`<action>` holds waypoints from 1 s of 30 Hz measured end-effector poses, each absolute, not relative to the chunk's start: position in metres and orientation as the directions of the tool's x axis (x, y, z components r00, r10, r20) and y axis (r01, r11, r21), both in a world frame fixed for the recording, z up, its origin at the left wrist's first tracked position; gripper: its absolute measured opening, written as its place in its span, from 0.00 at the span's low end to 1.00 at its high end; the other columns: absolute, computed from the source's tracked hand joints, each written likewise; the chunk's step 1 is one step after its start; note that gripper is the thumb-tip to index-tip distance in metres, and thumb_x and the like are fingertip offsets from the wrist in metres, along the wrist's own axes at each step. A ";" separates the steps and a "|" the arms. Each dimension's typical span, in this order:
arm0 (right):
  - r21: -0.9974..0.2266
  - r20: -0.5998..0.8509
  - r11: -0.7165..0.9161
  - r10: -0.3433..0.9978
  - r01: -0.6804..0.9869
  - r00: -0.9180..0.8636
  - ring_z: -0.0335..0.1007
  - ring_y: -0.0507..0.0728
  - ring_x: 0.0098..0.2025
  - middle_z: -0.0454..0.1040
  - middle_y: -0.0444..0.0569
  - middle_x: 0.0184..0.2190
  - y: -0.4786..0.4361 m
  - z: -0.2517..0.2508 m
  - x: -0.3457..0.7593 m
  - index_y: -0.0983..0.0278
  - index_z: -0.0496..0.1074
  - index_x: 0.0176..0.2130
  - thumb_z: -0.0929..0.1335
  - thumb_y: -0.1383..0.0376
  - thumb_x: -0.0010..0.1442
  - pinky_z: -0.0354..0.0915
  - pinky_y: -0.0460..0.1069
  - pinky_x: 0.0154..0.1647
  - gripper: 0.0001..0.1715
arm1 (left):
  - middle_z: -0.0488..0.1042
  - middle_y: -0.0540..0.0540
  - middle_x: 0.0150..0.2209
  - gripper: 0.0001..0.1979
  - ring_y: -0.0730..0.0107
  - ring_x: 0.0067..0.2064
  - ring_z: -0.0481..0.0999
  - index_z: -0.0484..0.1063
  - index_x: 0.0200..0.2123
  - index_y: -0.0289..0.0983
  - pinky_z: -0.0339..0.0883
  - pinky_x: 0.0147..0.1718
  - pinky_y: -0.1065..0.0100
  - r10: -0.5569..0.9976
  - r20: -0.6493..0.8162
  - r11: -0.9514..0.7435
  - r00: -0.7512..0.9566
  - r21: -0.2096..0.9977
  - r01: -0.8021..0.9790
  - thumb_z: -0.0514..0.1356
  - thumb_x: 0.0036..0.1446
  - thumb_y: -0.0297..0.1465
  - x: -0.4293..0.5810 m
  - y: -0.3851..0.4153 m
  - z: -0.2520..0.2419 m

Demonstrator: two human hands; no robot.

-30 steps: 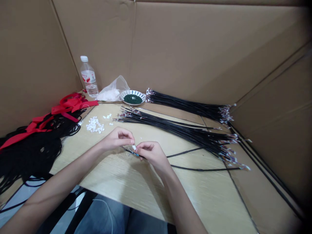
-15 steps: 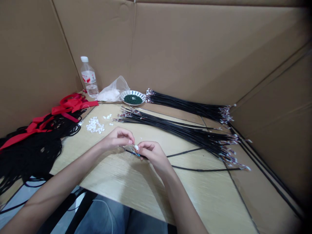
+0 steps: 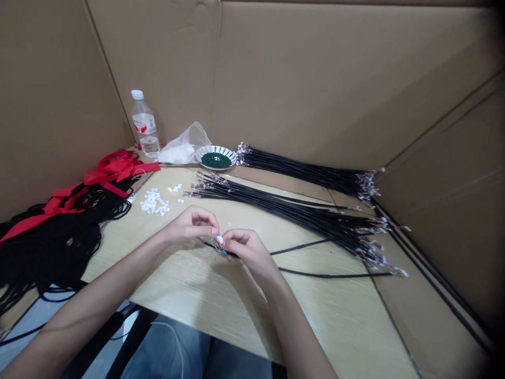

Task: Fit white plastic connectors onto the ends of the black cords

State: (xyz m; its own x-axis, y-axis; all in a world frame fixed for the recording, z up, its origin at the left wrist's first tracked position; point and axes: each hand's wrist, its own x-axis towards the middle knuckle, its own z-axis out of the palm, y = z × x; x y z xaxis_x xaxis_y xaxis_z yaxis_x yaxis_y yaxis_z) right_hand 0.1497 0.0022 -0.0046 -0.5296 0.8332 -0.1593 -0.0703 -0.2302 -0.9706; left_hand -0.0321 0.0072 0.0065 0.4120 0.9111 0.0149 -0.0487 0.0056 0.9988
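At six o'clock my left hand [image 3: 191, 223] and right hand [image 3: 248, 252] pinch together, apparently fitting a white connector [image 3: 220, 239] onto a black wire [image 3: 208, 244]; seating it firmly looks next.

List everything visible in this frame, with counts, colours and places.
cardboard walls: several, brown, behind and beside the table
table: one, pale wood, in front of the person
water bottle: one, clear with red label, back left
plastic bag: one, clear, right of the bottle
plate: one, white with dark stripes, at back
dark green granules: many, on the plate
white connector pile: many, white, left on the table
wire bundles: two, black, back and right
red ribbon: one tangle, red, left edge
black cords: one heap, black, far left
black wire: one, black, between the hands
white connector: one, white, at the wire's end
left hand: one, pinching at the white connector
right hand: one, holding the black wire
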 end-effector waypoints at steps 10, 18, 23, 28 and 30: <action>-0.981 -0.153 -0.192 0.854 -0.028 -0.497 0.55 0.47 0.21 0.68 0.42 0.20 0.003 -0.007 0.149 0.66 0.74 0.24 0.74 0.58 0.43 0.51 0.44 0.21 0.14 | 0.69 0.51 0.21 0.11 0.78 0.24 0.65 0.72 0.23 0.30 0.56 0.24 0.74 0.920 0.004 -0.005 0.393 1.000 0.003 0.66 0.46 0.33 -0.029 0.008 0.003; -0.965 -0.151 -0.238 0.852 -0.113 -0.501 0.60 0.49 0.24 0.71 0.45 0.23 0.003 -0.005 0.151 0.66 0.76 0.24 0.75 0.59 0.42 0.54 0.44 0.22 0.12 | 0.64 0.51 0.26 0.12 0.79 0.24 0.59 0.76 0.31 0.32 0.50 0.21 0.74 0.890 0.203 -0.198 0.409 0.979 -0.054 0.67 0.44 0.34 -0.033 0.006 0.006; -0.955 -0.177 -0.271 0.842 -0.116 -0.510 0.61 0.49 0.25 0.71 0.45 0.22 0.002 -0.003 0.152 0.66 0.76 0.23 0.75 0.60 0.42 0.55 0.44 0.24 0.11 | 0.63 0.52 0.23 0.07 0.80 0.23 0.58 0.76 0.24 0.32 0.48 0.21 0.74 0.880 0.233 -0.262 0.413 0.965 0.013 0.67 0.46 0.31 -0.031 0.005 0.007; -0.924 -0.219 -0.348 0.822 -0.158 -0.526 0.62 0.50 0.25 0.70 0.44 0.22 0.003 -0.002 0.154 0.66 0.75 0.23 0.75 0.61 0.41 0.56 0.45 0.25 0.11 | 0.63 0.52 0.22 0.11 0.79 0.24 0.61 0.74 0.23 0.31 0.52 0.23 0.74 0.905 0.150 -0.181 0.399 0.983 0.041 0.65 0.49 0.34 -0.030 0.008 0.006; -0.908 -0.236 -0.382 0.803 -0.170 -0.547 0.62 0.49 0.25 0.70 0.44 0.22 0.004 -0.001 0.155 0.66 0.75 0.23 0.75 0.62 0.41 0.56 0.45 0.26 0.10 | 0.63 0.52 0.22 0.13 0.79 0.24 0.61 0.73 0.22 0.30 0.52 0.23 0.74 0.910 0.105 -0.122 0.401 0.992 0.017 0.65 0.48 0.36 -0.030 0.009 0.005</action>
